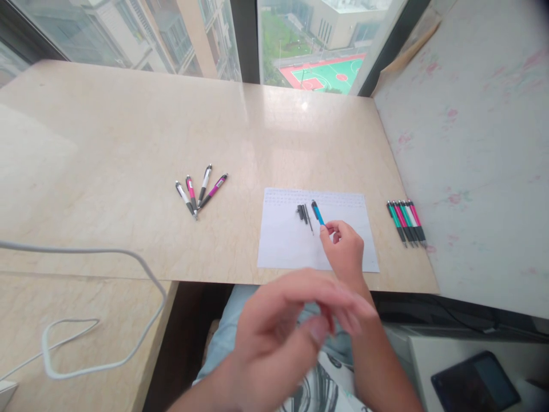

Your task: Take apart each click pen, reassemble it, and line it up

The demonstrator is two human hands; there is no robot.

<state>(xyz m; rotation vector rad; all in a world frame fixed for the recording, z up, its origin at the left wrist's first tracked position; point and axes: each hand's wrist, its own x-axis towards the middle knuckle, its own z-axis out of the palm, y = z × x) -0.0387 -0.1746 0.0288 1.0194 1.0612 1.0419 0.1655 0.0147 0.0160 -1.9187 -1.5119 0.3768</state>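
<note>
On the sheet of paper (283,246), my right hand (345,246) pinches the lower end of a blue pen barrel (318,213) between thumb and fingers. Just left of the barrel lie small black pen parts (302,213) and a thin refill (309,220). My left hand (287,337) is raised close to the camera, in front of the table edge. Its fingers are loosely curved, with a gap between thumb and index finger and nothing visible in them.
Several pens (201,191) fan out to the left of the paper. More pens (406,223) lie in a row by the right wall. A white cable (141,263) loops over the left side. A dark tablet-like device (476,382) sits at lower right.
</note>
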